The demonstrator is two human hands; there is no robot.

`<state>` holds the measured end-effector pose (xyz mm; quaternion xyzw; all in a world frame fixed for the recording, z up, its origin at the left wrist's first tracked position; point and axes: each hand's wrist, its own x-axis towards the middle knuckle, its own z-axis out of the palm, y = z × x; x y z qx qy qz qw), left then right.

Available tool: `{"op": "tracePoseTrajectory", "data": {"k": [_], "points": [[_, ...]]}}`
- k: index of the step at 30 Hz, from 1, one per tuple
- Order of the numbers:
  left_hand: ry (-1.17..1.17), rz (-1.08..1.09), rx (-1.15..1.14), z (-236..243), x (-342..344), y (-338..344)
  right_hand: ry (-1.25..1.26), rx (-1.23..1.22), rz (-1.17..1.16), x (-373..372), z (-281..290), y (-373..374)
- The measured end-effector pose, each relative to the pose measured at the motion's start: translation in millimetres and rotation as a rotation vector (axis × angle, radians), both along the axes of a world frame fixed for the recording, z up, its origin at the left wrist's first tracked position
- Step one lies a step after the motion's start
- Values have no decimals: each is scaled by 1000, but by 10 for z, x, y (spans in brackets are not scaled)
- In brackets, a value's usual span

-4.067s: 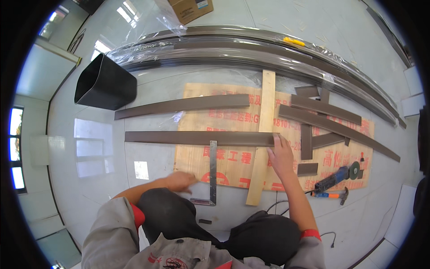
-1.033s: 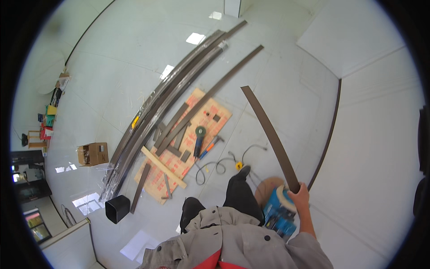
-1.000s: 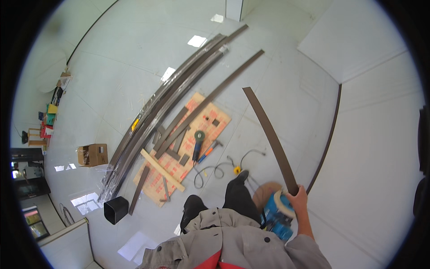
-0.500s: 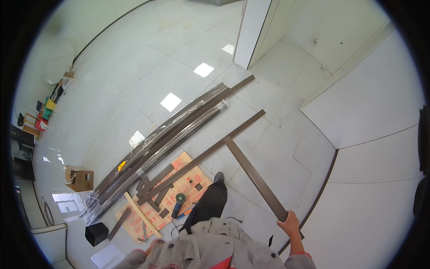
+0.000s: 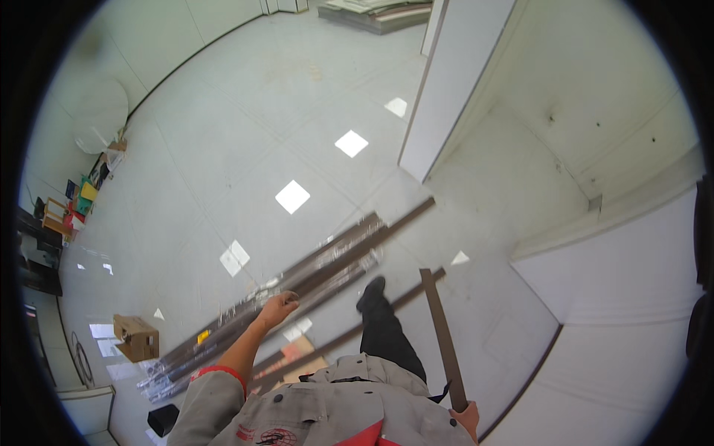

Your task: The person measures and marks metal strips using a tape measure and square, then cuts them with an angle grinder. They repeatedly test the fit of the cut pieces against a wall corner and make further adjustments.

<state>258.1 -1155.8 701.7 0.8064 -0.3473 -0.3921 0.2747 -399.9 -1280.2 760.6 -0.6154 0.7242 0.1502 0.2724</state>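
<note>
Steadily | right hand [image 5: 465, 420] grips long, flat, dark-brown strip [image 5: 444, 334] | left hand [image 5: 279, 306] loosely open (seemingly empty) | I'd mind the strip's far tip [image 5: 427, 275]

The brown strip [image 5: 444, 342] in the right grip [image 5: 466, 422] looks smooth and matt. Beneath the left grip [image 5: 280, 308], long brown bars [image 5: 338, 259] carry glossy clear plastic film [image 5: 154, 383]; farther left, a box [image 5: 140, 342] is dull cardboard. Between both grips, the jacket [image 5: 349, 412] is matt cloth. Ahead, the floor [image 5: 216, 186] shines smoothly.
</note>
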Motion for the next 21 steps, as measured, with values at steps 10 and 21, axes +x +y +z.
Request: {"op": "tracePoseTrajectory", "data": {"k": [10, 21], "points": [[278, 491, 286, -422, 1338, -486, -126, 47, 381, 3474, 254, -3980], [394, 188, 630, -1129, 4689, -2964, -328, -39, 377, 7326, 244, -6555]]}}
